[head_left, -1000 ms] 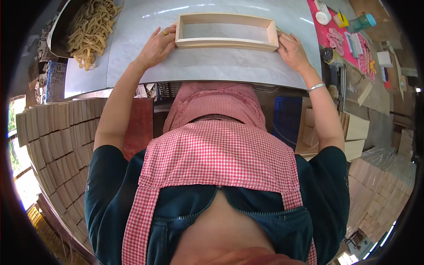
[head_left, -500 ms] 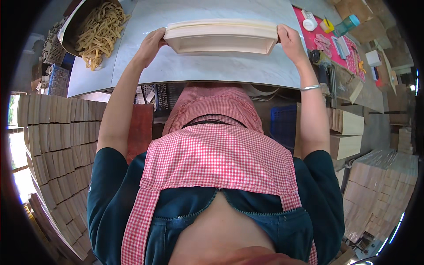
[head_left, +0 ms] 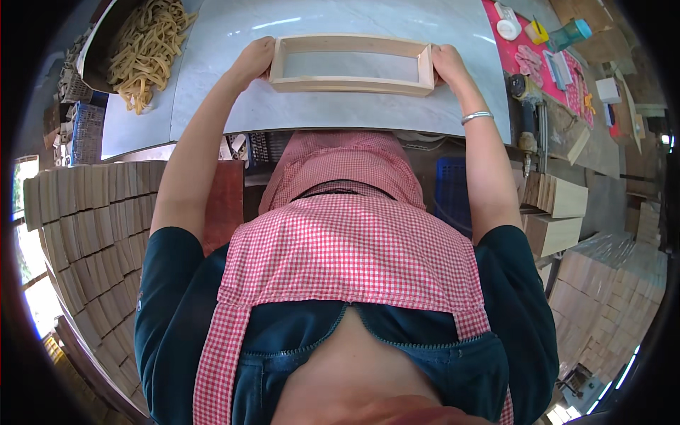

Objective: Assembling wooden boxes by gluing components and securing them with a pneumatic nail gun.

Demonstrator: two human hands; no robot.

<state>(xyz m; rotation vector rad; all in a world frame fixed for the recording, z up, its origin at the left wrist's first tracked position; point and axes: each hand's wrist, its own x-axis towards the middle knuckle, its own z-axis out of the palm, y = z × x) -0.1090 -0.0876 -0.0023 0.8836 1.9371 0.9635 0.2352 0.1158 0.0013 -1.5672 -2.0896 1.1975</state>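
A long rectangular frame of pale wood is held over the white marbled tabletop, and the tabletop shows through its open middle. My left hand grips the frame's left short end, fingers closed round it. At the opposite short end, my right hand is closed on the wood in the same way, a silver bangle on that wrist. Whether the frame's underside touches the table I cannot tell.
Tan strips or loops spill from an open box at the table's far left. Far right, a pink mat carries a turquoise-lidded bottle and a pink cloth. Stacked wooden pieces stand left and right. A power tool lies right.
The frame has tipped from nearly on edge to lying flatter, so its opening now faces up. Both hands have turned with it, and my right hand has shifted slightly left.
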